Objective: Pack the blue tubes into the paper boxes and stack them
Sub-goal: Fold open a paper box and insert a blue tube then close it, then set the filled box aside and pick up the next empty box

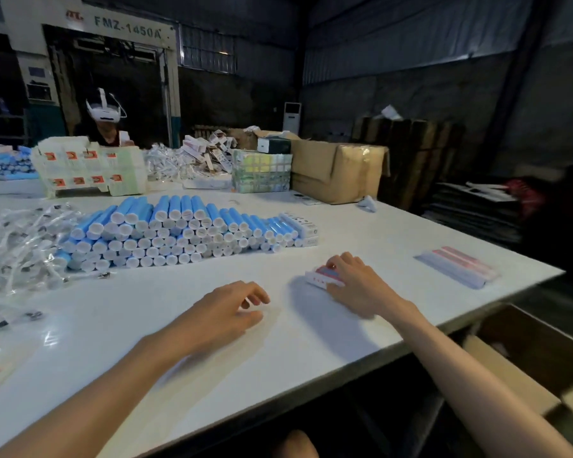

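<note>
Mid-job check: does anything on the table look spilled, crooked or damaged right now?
Nothing looks damaged. The blue tubes sit in a tidy pile. Two things stand out: clear plastic wrappers sprawl loosely beside the pile's left end, and the flat boxes lie slanted close to the right edge of the table.

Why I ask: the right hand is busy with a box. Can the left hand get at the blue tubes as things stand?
Probably yes. The left hand holds nothing, and only bare table lies between it and the near caps of the blue tubes straight ahead.
</note>
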Demonstrator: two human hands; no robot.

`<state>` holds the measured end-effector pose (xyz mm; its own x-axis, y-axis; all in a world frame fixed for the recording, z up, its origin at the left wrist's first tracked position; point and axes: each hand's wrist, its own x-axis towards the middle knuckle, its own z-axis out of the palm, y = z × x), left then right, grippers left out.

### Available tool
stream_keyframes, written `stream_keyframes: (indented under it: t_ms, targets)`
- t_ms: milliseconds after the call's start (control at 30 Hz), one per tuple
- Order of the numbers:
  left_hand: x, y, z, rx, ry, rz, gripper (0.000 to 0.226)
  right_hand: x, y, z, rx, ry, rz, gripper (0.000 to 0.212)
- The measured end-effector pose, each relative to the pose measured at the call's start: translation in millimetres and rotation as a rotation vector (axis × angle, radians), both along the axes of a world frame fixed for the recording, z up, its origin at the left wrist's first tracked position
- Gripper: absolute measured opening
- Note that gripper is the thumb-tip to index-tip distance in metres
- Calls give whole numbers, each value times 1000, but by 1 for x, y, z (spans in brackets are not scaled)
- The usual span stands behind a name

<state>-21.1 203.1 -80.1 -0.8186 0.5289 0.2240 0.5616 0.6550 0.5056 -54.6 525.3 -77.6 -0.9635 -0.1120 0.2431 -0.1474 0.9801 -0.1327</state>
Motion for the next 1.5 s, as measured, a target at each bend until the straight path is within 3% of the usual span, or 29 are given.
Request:
stream_keyframes:
  t_ms: [333, 633, 900, 1000, 1133, 1233, 1333, 1400, 1500]
  targets:
    - [-3, 17, -30, -143, 255, -57, 25, -1, 139, -11, 61, 156, -353, 21]
    - [-3, 17, -35, -154, 225, -20, 27, -20, 193, -15, 200, 184, -574, 31]
    - [-2, 18, -34, -153, 212, -26, 25, -29, 208, -12, 298, 179, -639, 32]
    - [-1, 18, -32, -148, 197, -26, 26, -29, 190, -12, 324, 267, -609, 25]
    - [2, 19, -27, -164, 195, -24, 25, -36, 108, 0, 80, 449, -352, 19]
    - [7, 17, -20, -146, 194, 11, 22, -36, 11, 12, -213, 446, -81, 12]
    - [13, 14, -9, -116, 181, 101, 14, -34, -89, 13, -469, 335, 197, 11]
    - [17, 9, 0, -205, 173, 182, 13, -34, -147, 10, -675, 184, 356, 12]
    - [21, -7, 11, -298, 128, 297, 17, -37, -210, 2, -1022, -101, 400, 12]
